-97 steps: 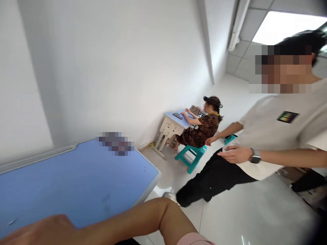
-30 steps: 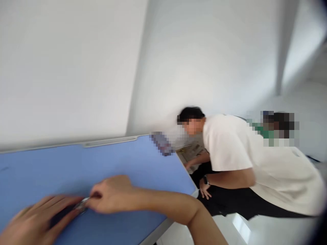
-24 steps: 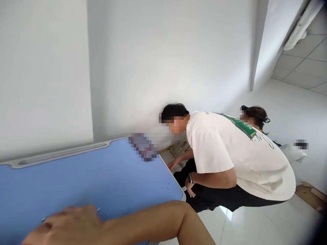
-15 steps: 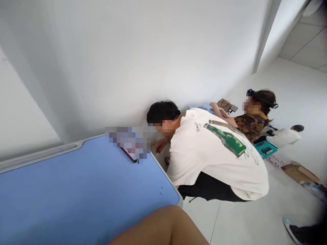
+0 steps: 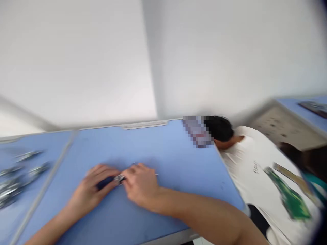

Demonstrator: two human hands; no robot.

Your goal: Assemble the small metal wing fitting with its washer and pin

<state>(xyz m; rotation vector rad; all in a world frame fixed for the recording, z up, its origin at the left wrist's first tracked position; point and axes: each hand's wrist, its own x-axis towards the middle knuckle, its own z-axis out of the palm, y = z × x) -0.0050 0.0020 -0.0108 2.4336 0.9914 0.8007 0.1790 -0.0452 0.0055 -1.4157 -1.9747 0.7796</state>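
My left hand (image 5: 95, 185) is curled around a small object with a dark blue handle (image 5: 104, 182) and a silvery metal part (image 5: 119, 178), low over the blue table (image 5: 143, 144). My right hand (image 5: 141, 183) is closed over the metal end, close beside the left fingertips. A thin pale tip sticks out past the right knuckles. Blur and my fingers hide most of the object, so its exact kind does not show.
Several silvery metal pieces (image 5: 12, 187) lie blurred on the adjoining blue table at left. A pixelated flat object (image 5: 198, 132) sits at the far right corner. Beside the right edge a person in a white shirt (image 5: 251, 163) bends down. A white wall (image 5: 102, 68) stands behind.
My view has swung left, away from the room and the people in it. Both my hands and the blue-handled object are now in sight; before, only part of a bare limb showed.
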